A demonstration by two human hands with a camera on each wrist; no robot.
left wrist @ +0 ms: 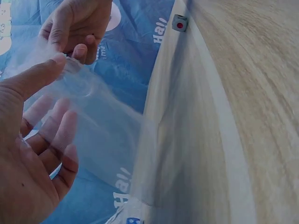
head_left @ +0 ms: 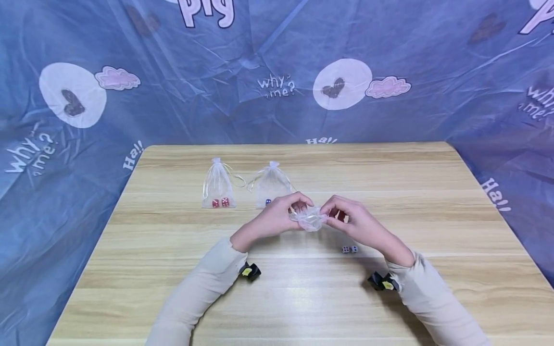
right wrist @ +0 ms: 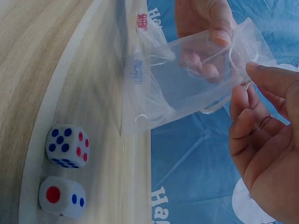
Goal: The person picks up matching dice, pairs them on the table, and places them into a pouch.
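Observation:
Above the table, both hands hold a sheer white organza drawstring pouch (head_left: 310, 222) by its gathered top. My left hand (head_left: 281, 214) pinches one side, its thumb over the mouth and the other fingers seen through the fabric in the left wrist view. On the opposite side, my right hand (head_left: 356, 222) pinches the edge between thumb and fingertips. The pouch body (right wrist: 180, 86) hangs flat and see-through, with no die visible inside. Two white dice, one (right wrist: 68, 145) beside the other (right wrist: 62, 197), lie on the wood near the right hand.
At the back left stands a closed pouch (head_left: 218, 182) with two red dice (head_left: 225, 202) at its bottom. Right of it is another closed pouch (head_left: 273, 181) with a blue die (head_left: 268, 202), partly behind the left hand. A printed blue cloth (head_left: 242, 115) surrounds the wooden table (head_left: 151, 269).

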